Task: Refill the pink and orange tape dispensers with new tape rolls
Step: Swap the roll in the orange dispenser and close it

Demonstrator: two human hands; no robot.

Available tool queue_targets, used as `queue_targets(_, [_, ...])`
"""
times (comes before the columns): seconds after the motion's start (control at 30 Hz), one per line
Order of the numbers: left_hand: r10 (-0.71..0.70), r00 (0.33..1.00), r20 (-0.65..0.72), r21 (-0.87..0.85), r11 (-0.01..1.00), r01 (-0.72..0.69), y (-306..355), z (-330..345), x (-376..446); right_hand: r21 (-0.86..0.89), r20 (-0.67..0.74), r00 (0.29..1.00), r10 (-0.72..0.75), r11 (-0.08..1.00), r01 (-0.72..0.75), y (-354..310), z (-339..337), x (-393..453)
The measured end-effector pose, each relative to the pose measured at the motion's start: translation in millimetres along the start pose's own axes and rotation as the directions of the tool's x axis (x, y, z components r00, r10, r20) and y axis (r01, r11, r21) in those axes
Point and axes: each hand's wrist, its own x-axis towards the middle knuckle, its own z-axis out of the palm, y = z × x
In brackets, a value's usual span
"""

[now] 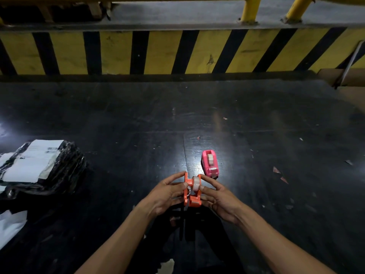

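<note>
I hold the orange tape dispenser [192,191] between both hands above the dark floor. Its two side walls stand apart, and a clear tape roll [196,181] sits between them near the top. My left hand [167,192] grips the left wall with thumb and fingers. My right hand [216,196] grips the right wall, its thumb by the roll. The pink tape dispenser [210,164] stands on the floor just beyond my right hand, with a clear tape roll [210,159] seated in it.
A stack of black plastic parcels with white labels [37,167] lies on the dark floor [138,125] at the left. A yellow-and-black striped curb [177,52] runs across the back. A cardboard box [347,84] stands at the right edge. Small paper scraps [276,170] lie to the right.
</note>
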Motion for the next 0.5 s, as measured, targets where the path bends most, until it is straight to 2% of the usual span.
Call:
queue_targets(0.3, [-0.019,1.000,-0.008,0.067,0.998,0.020,-1.2,-1.9,2.9,-0.001,0.003,1.000,0.003,1.000,-0.003,1.8,-0.3,-2.0])
queue_targets(0.5, [-0.042,0.999,0.003,0.047,0.998,0.042,2.0,3.7,-2.2,-0.005,-0.007,1.000,0.003,1.000,-0.003,-3.8,2.1,-3.5])
